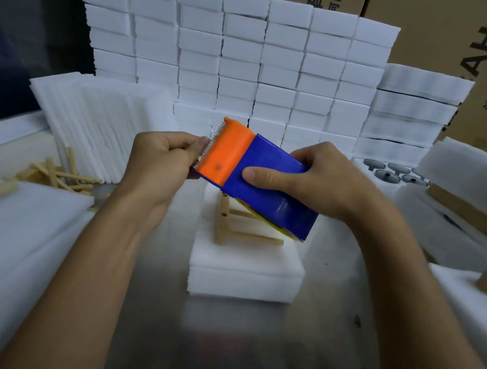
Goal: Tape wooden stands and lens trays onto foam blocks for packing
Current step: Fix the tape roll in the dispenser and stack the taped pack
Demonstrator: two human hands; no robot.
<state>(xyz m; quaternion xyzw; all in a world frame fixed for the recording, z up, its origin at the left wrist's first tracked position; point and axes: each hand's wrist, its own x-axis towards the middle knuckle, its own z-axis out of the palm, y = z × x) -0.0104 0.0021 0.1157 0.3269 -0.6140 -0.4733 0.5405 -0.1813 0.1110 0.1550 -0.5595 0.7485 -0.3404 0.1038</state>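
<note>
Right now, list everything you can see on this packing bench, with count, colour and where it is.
tape dispenser: one, orange and blue, held above the centre block
foam block: one, white, bench centre
wooden stand: one, pale wood, lying on that block
stacked foam blocks: many, white, back wall
loose wooden sticks: a pile, pale wood, left
lens tray: one, white with dark round lenses, right rear
cardboard boxes: several, brown, behind
hands: left pinches at the toothed edge, right grips the blue body
</note>
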